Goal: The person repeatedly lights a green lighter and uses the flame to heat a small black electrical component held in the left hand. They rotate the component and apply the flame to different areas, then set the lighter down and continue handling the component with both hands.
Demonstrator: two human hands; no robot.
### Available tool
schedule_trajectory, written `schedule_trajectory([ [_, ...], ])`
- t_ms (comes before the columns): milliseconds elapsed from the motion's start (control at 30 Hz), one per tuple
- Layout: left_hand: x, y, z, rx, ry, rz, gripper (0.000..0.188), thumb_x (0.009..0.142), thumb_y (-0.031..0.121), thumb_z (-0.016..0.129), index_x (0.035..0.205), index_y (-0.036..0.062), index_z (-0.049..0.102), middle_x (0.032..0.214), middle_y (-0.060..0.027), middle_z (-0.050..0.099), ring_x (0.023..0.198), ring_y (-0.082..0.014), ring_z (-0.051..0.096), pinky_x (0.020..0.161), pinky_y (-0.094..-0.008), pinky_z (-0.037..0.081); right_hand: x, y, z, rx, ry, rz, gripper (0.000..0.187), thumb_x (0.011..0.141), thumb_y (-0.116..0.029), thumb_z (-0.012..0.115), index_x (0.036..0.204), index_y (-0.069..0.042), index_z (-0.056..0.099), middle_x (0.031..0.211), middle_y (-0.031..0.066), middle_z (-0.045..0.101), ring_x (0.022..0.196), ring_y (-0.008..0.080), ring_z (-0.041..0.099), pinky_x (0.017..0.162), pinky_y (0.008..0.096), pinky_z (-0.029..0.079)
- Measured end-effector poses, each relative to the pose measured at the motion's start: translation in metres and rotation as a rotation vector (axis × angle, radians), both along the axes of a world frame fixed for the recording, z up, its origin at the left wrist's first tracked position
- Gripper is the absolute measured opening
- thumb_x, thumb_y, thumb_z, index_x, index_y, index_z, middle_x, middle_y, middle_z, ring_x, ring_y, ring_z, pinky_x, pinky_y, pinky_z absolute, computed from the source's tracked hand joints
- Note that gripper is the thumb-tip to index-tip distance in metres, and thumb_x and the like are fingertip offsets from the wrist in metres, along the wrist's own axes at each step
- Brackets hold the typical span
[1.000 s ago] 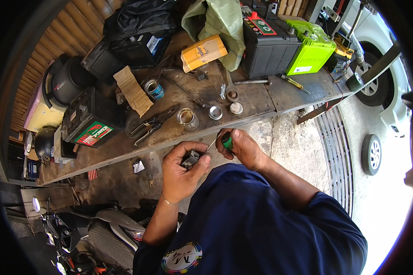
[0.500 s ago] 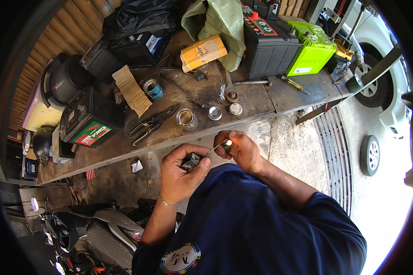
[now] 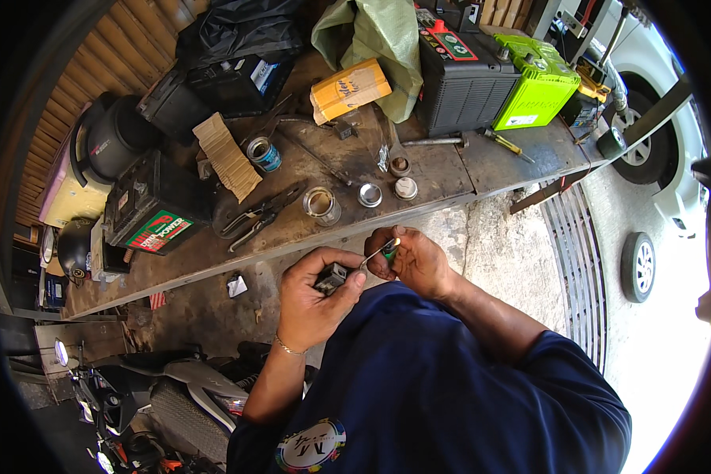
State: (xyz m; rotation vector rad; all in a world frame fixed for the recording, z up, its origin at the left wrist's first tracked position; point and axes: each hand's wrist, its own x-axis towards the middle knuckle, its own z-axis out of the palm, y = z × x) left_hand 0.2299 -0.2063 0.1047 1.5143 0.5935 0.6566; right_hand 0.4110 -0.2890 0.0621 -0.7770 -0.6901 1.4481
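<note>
My left hand (image 3: 302,304) is closed around a small black block with square openings (image 3: 330,278), perhaps a relay or plug. Between its thumb and fingertips a thin metal wire or pin (image 3: 374,254) sticks out toward the right. My right hand (image 3: 420,267), close beside it, is closed on a green lighter (image 3: 389,250), mostly hidden by the fingers. The wire's far end reaches the lighter's top, where a small pale spot shows; whether it is a flame I cannot make out. Both hands are in front of the bench edge.
On the wooden bench (image 3: 442,178) stand an open jar (image 3: 321,207), a small tin (image 3: 264,154), two round lids, pliers (image 3: 253,229) and several car batteries, one of them bright green (image 3: 533,83). A motorcycle (image 3: 186,407) is at lower left; a loose wheel (image 3: 638,267) at right.
The bright flame at the lighter has shrunk to a small pale spot, and more of the green lighter shows. Both hands stay nearly in place.
</note>
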Motion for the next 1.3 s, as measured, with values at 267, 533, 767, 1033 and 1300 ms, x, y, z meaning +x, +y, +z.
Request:
schedule_trajectory([
  [267, 0.0014, -0.0014, 0.0035, 0.02, 0.003, -0.016, 0.014, 0.09, 0.002, 0.073, 0.103, -0.0015, 0.067, 0.083, -0.0029, 0.068, 0.068, -0.0055, 0.062, 0.062, -0.0212, 0.052, 0.0011, 0.0008, -0.0036, 0.01, 0.096, 0.071, 0.05, 0.1, -0.052, 0.039, 0.089, -0.006, 0.054, 0.077, 0.0033, 0.049, 0.073, 0.0151, 0.047, 0.067, 0.0293, 0.035],
  [533, 0.0027, -0.0022, 0.002, 0.023, -0.007, -0.002, 0.013, 0.09, 0.001, 0.073, 0.102, -0.0002, 0.069, 0.087, -0.0024, 0.069, 0.071, -0.0045, 0.062, 0.066, -0.0211, 0.051, 0.0021, 0.0004, -0.0068, 0.03, 0.122, 0.119, 0.05, 0.1, -0.053, 0.037, 0.088, -0.007, 0.054, 0.077, 0.0032, 0.049, 0.071, 0.0149, 0.046, 0.067, 0.0292, 0.036],
  [767, 0.002, -0.001, 0.0018, 0.001, -0.011, -0.014, 0.014, 0.09, 0.001, 0.073, 0.103, -0.0004, 0.069, 0.087, -0.0022, 0.069, 0.072, -0.0044, 0.062, 0.066, -0.0209, 0.051, 0.0017, 0.0011, -0.0083, 0.025, 0.112, 0.122, 0.05, 0.1, -0.053, 0.036, 0.088, -0.007, 0.055, 0.076, 0.0031, 0.049, 0.07, 0.015, 0.046, 0.066, 0.0291, 0.036],
  [1033, 0.0019, -0.0002, 0.0038, -0.006, 0.005, -0.01, 0.014, 0.089, 0.0, 0.073, 0.103, -0.0006, 0.069, 0.087, -0.0019, 0.069, 0.072, -0.0041, 0.062, 0.066, -0.0208, 0.052, 0.0013, 0.0028, -0.0064, 0.023, 0.122, 0.143, 0.052, 0.102, -0.051, 0.036, 0.083, -0.006, 0.054, 0.076, 0.0037, 0.05, 0.069, 0.0156, 0.046, 0.066, 0.0298, 0.037],
  [1300, 0.0021, 0.0004, 0.0035, 0.005, 0.013, -0.011, 0.015, 0.089, 0.0, 0.073, 0.104, -0.0005, 0.069, 0.088, -0.0023, 0.07, 0.073, -0.0042, 0.062, 0.067, -0.0209, 0.052, -0.001, 0.0029, -0.0077, -0.003, 0.161, 0.132, 0.055, 0.103, -0.052, 0.035, 0.081, -0.005, 0.053, 0.074, 0.0052, 0.05, 0.068, 0.0165, 0.046, 0.067, 0.0305, 0.037],
])
